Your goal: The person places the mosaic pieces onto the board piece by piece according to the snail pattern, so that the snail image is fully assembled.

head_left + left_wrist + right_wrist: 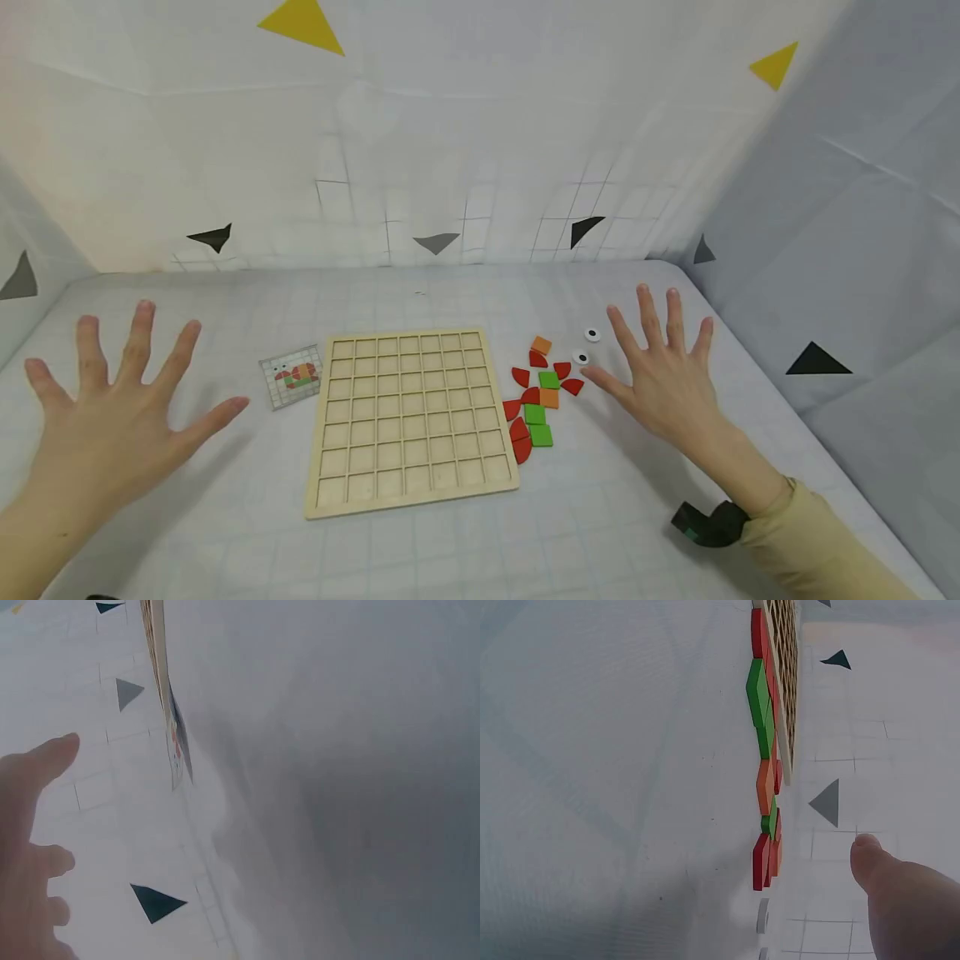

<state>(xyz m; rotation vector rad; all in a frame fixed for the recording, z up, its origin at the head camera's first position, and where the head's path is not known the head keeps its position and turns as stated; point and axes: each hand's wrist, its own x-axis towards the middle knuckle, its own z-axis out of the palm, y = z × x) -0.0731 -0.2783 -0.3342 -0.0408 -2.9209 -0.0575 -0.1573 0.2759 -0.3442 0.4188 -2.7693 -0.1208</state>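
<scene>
Both hands hover over the table with fingers spread and nothing in them. My left hand [120,417] is on the left, its thumb pointing toward a small picture card [292,377] printed with a red, green and orange figure. Between the hands lies a square wooden grid board [411,419] with bare cells. Beside its right edge are several red quarter-round tiles [522,451], green square tiles [541,435] and orange square tiles [549,398]. My right hand [663,375] is right of these, its thumb near two round eye pieces [581,357]. In the right wrist view, the tiles lie flat along the board.
A white grid-marked cloth covers the table [420,558]. White sheeting [480,125] with yellow, black and grey triangles rises behind and at the sides. A dark strap piece [708,524] hangs at the right wrist by a beige sleeve [817,542].
</scene>
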